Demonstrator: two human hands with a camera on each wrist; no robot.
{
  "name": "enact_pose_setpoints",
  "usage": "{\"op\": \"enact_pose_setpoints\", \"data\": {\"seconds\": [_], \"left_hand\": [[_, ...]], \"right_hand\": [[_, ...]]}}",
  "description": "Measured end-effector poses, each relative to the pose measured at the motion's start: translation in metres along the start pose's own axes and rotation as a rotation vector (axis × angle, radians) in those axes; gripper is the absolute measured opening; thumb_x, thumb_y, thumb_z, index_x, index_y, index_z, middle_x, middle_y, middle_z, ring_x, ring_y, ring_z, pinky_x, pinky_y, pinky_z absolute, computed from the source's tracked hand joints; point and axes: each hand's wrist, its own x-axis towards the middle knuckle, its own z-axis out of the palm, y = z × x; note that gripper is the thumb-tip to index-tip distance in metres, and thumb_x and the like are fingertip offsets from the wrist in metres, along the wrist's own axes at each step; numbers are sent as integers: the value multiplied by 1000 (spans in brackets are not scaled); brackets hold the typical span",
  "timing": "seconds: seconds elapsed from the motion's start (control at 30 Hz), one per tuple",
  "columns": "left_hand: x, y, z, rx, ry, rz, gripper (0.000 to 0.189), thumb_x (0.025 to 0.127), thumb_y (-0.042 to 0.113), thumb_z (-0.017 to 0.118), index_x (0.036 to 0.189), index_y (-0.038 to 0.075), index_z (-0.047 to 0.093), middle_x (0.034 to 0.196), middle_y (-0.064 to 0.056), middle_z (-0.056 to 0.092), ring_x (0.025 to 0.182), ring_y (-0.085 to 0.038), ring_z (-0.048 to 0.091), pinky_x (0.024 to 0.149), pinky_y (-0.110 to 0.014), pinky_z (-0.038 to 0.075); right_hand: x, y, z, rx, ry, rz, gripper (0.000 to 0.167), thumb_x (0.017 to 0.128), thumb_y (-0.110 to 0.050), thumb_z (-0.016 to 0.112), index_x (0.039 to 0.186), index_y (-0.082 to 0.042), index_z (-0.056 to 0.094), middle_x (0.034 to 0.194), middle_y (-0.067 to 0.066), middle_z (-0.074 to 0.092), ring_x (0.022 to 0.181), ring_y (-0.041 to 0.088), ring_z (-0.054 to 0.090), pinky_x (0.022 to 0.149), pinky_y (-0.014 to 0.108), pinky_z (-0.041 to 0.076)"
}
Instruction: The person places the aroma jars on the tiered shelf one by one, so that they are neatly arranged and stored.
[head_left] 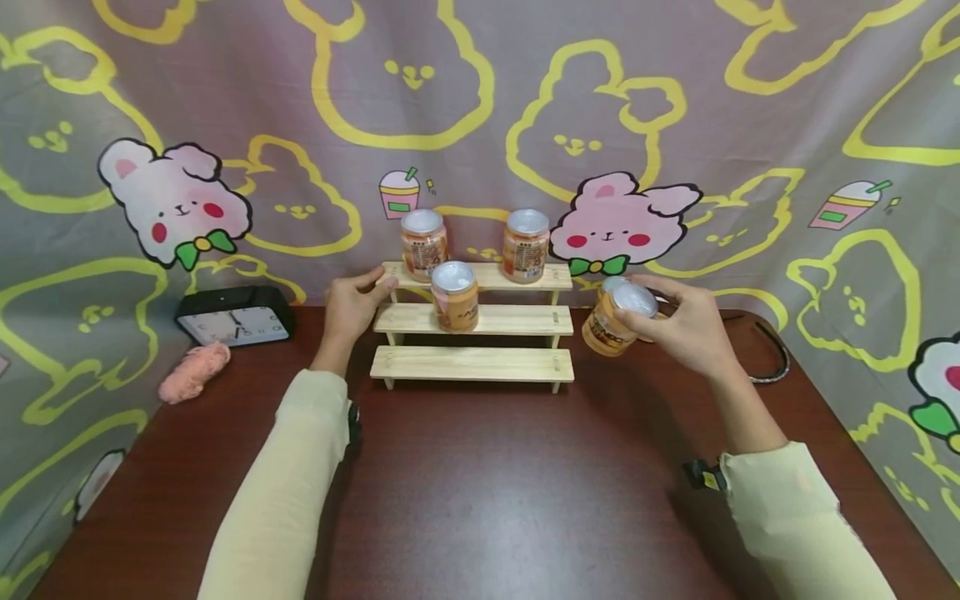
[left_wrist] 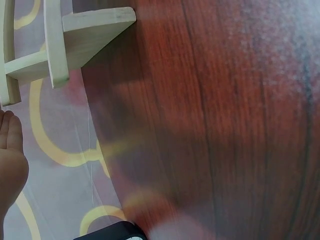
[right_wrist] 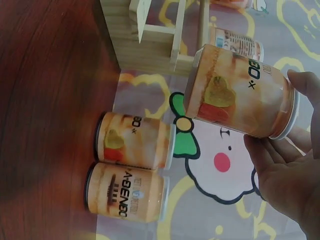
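Observation:
My right hand [head_left: 686,325] grips an orange-labelled jar [head_left: 609,329] near its silvery lid, holding it tilted in the air right of the shelf. The label and a yellow heart on this jar [right_wrist: 235,95] show in the right wrist view. My left hand [head_left: 350,312] is at the left end of the top tier of a three-tier wooden shelf [head_left: 472,364], fingertips right at the board's end. Two similar jars, a left one [head_left: 424,246] and a right one [head_left: 526,247], stand on the top tier. Another jar [head_left: 455,298] is on the middle tier, left of centre.
Behind the held jar, two more jars, one [right_wrist: 135,140] beside the other [right_wrist: 127,192], stand on the dark wood table [head_left: 465,500]. A black clock [head_left: 236,317] and a pink fuzzy bundle [head_left: 195,372] are at left. A thin dark band [head_left: 776,354] lies at right.

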Motion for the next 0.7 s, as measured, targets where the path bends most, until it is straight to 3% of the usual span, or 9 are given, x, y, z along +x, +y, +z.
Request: {"op": "enact_pose_setpoints", "data": {"seconds": [0.2,0.47,0.7], "left_hand": [[1,-1,0,1,16,10,48,92,39,77,130,11,70,131,-11,65,132,-29,53,109,-44,43],[1,-3,1,12,20,4,47,91,40,77,129,12,70,129,-10,66,131,-28,55,109,-42,43],[1,-1,-1,-1,9,12,47,92,38,77,130,11,69,131,-11,65,131,-28,54,108,-42,44]], "right_hand": [[3,-4,8,5,-11,-29,43,85,-8,82,124,4,69,118,20,68,88,9,64,70,13,54],[8,-11,19,-33,-22,-57,44,83,-12,84,123,2,71,116,16,69,86,16,66,67,13,53],[15,-22,30,52,-35,-60,46,82,-8,84,124,4,70,119,19,68,93,25,66,71,14,54]]}}
